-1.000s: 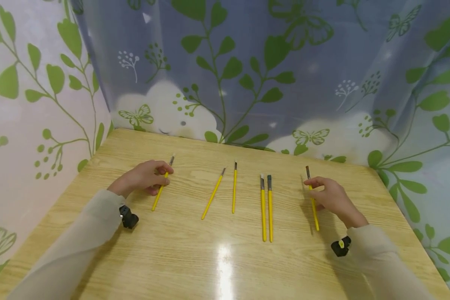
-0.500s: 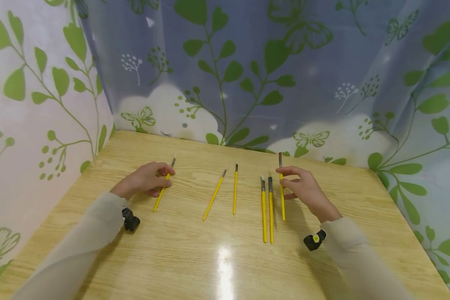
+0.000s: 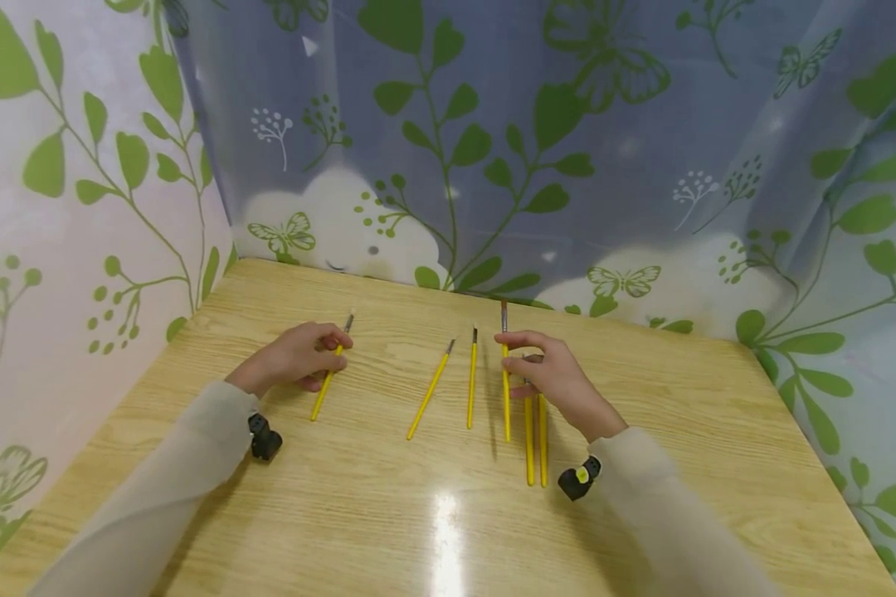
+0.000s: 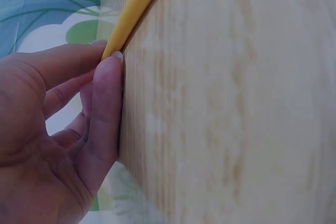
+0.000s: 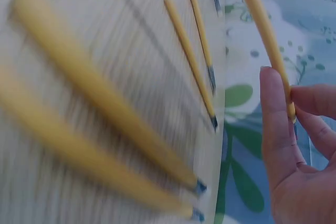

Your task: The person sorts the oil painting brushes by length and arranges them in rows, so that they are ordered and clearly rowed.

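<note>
On the left, my left hand (image 3: 302,352) pinches a yellow-handled paintbrush (image 3: 321,395) between thumb and fingers; its pale tip points away from me. My right hand (image 3: 556,373) grips another paintbrush (image 3: 506,406) with reddish-brown bristles, raised over the table, its shadow falling to the left. Beneath that hand lie two thicker paintbrushes (image 3: 529,444) side by side, their bristle ends hidden by the hand. Two thinner brushes rest in the middle: a slanted paintbrush (image 3: 427,396) and a straighter dark-tipped paintbrush (image 3: 472,385). In the right wrist view the held handle (image 5: 262,22) rises above the table.
The wood-grain table (image 3: 358,514) meets a blue curtain (image 3: 478,166) with green leaves at the back. Patterned cloth (image 3: 119,232) hangs on the left side and also on the right. A bright light reflection shows near the front middle.
My right hand has carried its paintbrush leftward from the right side, passing over the two thick brushes. The left hand stays in place with its brush; the view has shifted slightly.
</note>
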Action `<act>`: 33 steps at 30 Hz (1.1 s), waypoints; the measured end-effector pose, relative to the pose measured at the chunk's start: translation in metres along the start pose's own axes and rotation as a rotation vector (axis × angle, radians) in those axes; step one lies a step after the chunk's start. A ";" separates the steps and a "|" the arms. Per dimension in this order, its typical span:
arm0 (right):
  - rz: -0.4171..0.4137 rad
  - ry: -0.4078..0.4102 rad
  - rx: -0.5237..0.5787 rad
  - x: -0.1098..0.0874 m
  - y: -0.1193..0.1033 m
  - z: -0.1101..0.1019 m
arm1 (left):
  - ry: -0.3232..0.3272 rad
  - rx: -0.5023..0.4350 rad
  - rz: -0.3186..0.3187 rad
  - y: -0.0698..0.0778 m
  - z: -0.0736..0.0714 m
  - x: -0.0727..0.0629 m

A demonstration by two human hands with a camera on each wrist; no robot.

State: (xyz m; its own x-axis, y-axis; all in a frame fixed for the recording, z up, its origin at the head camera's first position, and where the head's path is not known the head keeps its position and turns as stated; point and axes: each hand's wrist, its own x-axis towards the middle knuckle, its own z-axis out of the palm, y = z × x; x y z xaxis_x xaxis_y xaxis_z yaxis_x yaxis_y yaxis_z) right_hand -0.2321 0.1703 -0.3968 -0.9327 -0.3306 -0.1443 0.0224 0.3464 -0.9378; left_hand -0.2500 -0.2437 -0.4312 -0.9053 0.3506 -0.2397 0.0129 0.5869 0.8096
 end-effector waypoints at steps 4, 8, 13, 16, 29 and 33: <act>-0.006 -0.018 0.024 0.007 -0.004 0.018 | 0.000 0.007 0.009 -0.001 0.000 0.000; 0.001 -0.024 0.063 0.017 -0.008 0.037 | -0.001 0.010 0.008 -0.003 0.000 0.001; 0.025 -0.020 0.108 0.027 -0.016 0.059 | -0.004 0.007 0.009 -0.005 0.000 0.002; 0.036 -0.019 0.125 0.033 -0.022 0.073 | -0.006 0.005 0.010 -0.005 0.000 0.002; 0.017 -0.011 0.220 0.063 -0.036 0.128 | -0.001 -0.041 0.004 -0.003 -0.002 -0.003; 0.043 -0.008 0.224 0.070 -0.037 0.144 | 0.004 -0.026 0.009 -0.002 -0.001 -0.002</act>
State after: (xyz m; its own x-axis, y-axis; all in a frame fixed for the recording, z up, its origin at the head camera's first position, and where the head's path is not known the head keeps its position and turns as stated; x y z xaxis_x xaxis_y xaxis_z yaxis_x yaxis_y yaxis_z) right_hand -0.2464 0.0084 -0.4177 -0.9262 -0.3272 -0.1874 0.1424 0.1568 -0.9773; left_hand -0.2484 -0.2460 -0.4319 -0.9070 0.3524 -0.2306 0.0097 0.5648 0.8251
